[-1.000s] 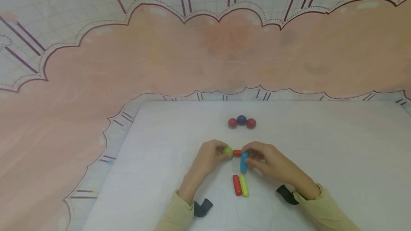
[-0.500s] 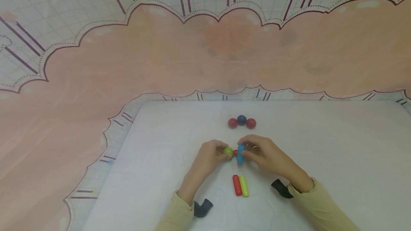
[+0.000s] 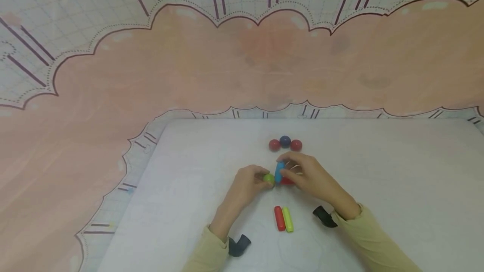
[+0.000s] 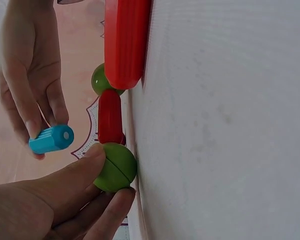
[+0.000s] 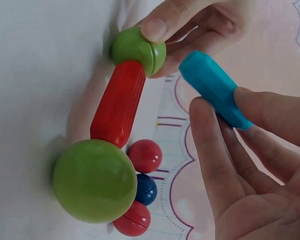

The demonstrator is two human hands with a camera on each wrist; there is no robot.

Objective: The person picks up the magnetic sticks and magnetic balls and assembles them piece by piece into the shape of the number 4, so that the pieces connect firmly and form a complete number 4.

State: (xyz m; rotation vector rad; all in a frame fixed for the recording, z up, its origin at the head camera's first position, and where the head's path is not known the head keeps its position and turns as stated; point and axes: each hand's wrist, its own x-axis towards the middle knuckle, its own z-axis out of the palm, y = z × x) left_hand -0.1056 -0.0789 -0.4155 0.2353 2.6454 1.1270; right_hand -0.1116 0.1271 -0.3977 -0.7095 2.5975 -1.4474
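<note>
the left hand (image 3: pixel 247 184) pinched a green ball (image 3: pixel 269 179). right of it, the right hand (image 3: pixel 313 176) pinched a raised blue stick (image 3: pixel 279 171) and half hid the red stick (image 5: pixel 119 102) touching the ball, perhaps joined. beyond the ball lay two red balls (image 3: pixel 274 145) and a navy ball (image 3: pixel 285 141); on its near side, another red stick (image 3: pixel 279 218) and a yellow stick (image 3: pixel 288 219).

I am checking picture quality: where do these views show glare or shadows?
Head: dim, hazy light, no strong glare; left wrist: small glint on the unheld green ball, dark shadow beside the top red stick; right wrist: white glints on the upper red ball, soft shadow beside the unheld green ball.
</note>
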